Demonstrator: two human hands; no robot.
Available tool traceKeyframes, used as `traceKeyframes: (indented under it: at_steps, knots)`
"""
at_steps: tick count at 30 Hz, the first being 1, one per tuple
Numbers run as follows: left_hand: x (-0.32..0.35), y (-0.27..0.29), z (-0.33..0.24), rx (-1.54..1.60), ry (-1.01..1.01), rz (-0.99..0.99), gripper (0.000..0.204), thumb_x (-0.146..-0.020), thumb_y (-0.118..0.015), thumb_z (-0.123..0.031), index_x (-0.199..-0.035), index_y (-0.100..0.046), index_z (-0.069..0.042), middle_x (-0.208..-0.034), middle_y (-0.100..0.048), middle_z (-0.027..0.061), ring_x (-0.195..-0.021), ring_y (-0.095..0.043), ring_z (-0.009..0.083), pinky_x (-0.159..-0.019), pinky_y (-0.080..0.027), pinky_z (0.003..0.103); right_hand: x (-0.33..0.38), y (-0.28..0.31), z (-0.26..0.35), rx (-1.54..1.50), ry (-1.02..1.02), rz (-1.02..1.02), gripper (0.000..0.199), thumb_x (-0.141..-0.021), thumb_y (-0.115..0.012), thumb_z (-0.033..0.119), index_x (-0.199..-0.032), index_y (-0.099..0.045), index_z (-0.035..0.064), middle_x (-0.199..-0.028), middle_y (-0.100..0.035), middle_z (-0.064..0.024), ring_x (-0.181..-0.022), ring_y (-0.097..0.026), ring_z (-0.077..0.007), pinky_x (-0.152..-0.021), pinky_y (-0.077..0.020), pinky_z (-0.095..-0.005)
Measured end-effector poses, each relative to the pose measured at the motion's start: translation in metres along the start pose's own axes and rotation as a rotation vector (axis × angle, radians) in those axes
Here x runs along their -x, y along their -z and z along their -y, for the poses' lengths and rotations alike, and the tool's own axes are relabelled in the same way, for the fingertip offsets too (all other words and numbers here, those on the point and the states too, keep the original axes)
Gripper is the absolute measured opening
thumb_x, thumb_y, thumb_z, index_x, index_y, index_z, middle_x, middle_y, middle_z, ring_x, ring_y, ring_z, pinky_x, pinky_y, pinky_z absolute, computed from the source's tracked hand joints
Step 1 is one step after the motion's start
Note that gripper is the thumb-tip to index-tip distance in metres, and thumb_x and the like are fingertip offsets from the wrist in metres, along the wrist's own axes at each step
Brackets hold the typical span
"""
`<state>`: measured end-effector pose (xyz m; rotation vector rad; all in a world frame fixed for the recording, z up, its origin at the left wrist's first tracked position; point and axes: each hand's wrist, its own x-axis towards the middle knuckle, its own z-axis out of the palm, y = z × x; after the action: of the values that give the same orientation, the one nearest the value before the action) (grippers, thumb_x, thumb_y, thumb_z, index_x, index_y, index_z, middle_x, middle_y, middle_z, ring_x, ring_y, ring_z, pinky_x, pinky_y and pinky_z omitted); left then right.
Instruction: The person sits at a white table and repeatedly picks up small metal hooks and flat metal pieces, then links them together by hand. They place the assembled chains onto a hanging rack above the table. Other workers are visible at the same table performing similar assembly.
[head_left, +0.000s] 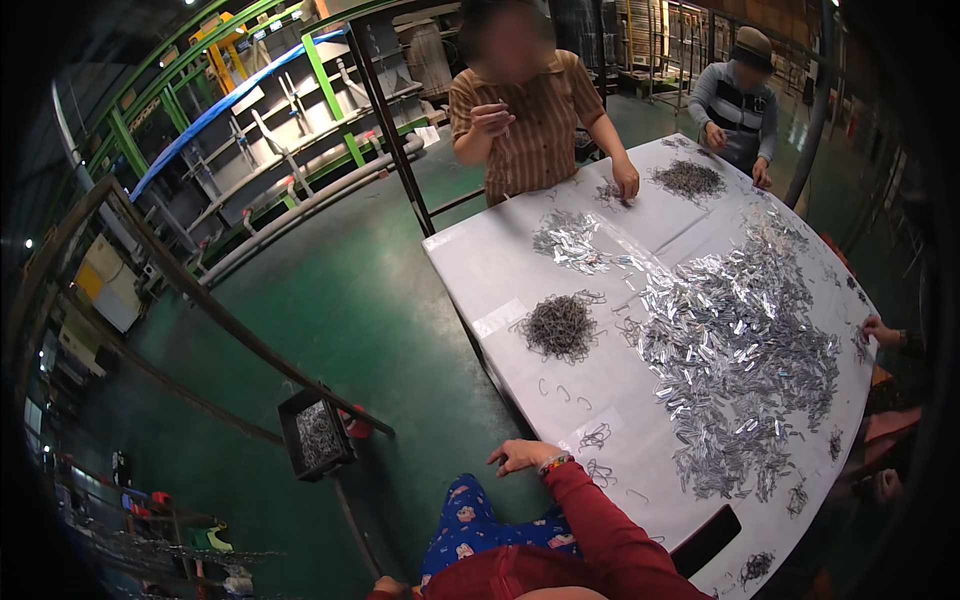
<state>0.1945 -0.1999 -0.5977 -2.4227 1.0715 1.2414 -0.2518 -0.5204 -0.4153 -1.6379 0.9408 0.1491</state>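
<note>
While the right hand (520, 456) rested loose and empty at the table (480, 265) edge, thin wire hooks (596, 437) lay beside it: light, springy, tangle-prone, probably best pinched singly; the left hand stayed unseen.

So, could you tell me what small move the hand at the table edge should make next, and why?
Probably reach forward to the small wire tangle just ahead. The right hand rests empty at the white table edge, fingers loosely open, and that tangle looks like the nearest loose piece. The left hand is barely in view.
</note>
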Motion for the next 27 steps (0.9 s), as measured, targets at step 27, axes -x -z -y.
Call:
traceKeyframes:
  at_steps: [27]
  knots:
    - [0.078, 0.107, -0.18, -0.202, -0.281, -0.153, 0.053, -0.078, -0.067, -0.042, -0.082, -0.063, 0.011, -0.08, -0.065, 0.0272, -0.079, -0.068, 0.0333, -0.066, -0.054, 0.042, 0.003, 0.005, 0.007, 0.02, 0.071, -0.027, 0.056, -0.072, -0.071, 0.024, -0.124, -0.057, 0.0086, -0.113, -0.063, -0.0177, -0.105, -0.06, -0.0296, -0.09, -0.0461, -0.0354]
